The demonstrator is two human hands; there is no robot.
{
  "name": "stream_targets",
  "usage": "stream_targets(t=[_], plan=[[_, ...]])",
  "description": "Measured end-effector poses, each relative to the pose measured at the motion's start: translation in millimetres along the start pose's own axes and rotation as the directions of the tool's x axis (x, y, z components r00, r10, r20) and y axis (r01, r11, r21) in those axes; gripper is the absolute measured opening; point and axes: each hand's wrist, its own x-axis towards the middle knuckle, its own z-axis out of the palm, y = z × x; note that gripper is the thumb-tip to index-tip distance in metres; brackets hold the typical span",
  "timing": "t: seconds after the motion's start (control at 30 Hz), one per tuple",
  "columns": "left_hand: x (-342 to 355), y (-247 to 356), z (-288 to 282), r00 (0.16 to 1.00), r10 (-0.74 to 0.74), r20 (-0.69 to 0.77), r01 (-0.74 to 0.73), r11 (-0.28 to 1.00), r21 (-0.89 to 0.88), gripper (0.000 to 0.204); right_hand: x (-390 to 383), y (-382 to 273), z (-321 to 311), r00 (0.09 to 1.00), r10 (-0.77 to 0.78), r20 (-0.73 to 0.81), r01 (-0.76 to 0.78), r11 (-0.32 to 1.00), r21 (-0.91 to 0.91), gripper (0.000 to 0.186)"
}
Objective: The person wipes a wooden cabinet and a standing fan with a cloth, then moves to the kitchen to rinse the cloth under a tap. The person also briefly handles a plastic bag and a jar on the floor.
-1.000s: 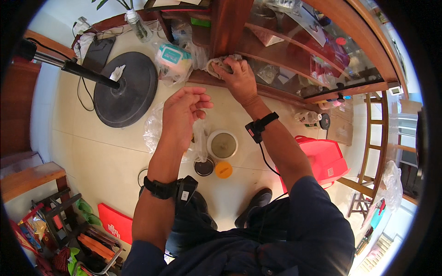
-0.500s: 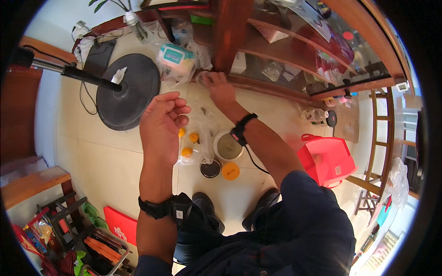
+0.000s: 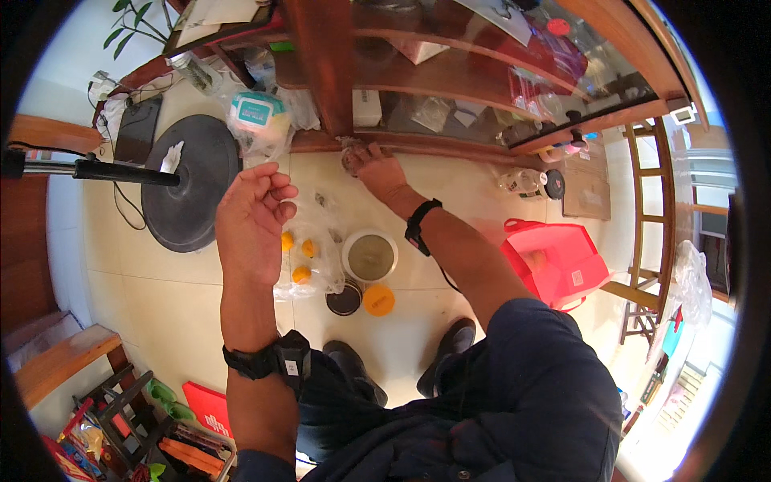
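My right hand (image 3: 377, 173) grips a crumpled beige cloth (image 3: 351, 157) at the foot of the wooden cabinet (image 3: 317, 68), against its bottom edge. My left hand (image 3: 257, 217) hangs in the air over the floor, fingers loosely curled and apart, with nothing in it. Beneath and between my hands lie a clear plastic bag (image 3: 321, 221) with several small yellow fruits (image 3: 301, 275), a white round container (image 3: 369, 255) with greyish contents, a dark lid (image 3: 344, 298) and an orange lid (image 3: 378, 300). A wrapped pack of wipes (image 3: 259, 120) sits left of my right hand.
A round black stand base (image 3: 201, 209) with a horizontal pole is at left. A red bag (image 3: 554, 261) and clear bottles (image 3: 522, 183) are at right, near a wooden ladder-like frame (image 3: 662, 217). Stacked clutter (image 3: 185, 450) fills the lower left. My feet are below.
My right hand has moved down and left along the cabinet's foot with the cloth. My left hand has shifted left, fingers still curled. The view has shifted as well.
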Motion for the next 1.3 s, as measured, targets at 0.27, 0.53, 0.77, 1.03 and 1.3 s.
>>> stream_targets(t=[0.27,0.53,0.77,1.03,1.3], plan=[[9.9,-17.4,21.4,0.996,-0.038,0.077,0.042,0.998,-0.054,0.022,-38.0,48.4,-11.1,0.988,0.117,0.105,-0.121,0.992,0.035,0.043],[17.2,-26.2,39.2,0.995,-0.065,0.081,0.064,0.998,0.008,0.024,-89.2,99.1,-22.8,0.983,0.183,-0.023,-0.184,0.983,-0.026,0.044],[17.2,-31.7,50.1,0.993,-0.079,0.089,0.077,0.997,0.031,0.023,-134.2,142.1,-23.7,0.949,0.314,0.035,-0.309,0.946,-0.101,0.041],[9.1,-27.9,49.9,0.978,-0.096,0.188,0.089,0.995,0.044,0.025,-158.3,172.0,-44.0,0.87,0.493,0.008,-0.492,0.869,-0.049,0.033],[2.6,-23.4,52.1,0.974,-0.087,0.211,0.081,0.996,0.036,0.024,-166.1,163.1,-46.7,0.382,0.914,0.139,-0.924,0.373,0.088,0.024]])
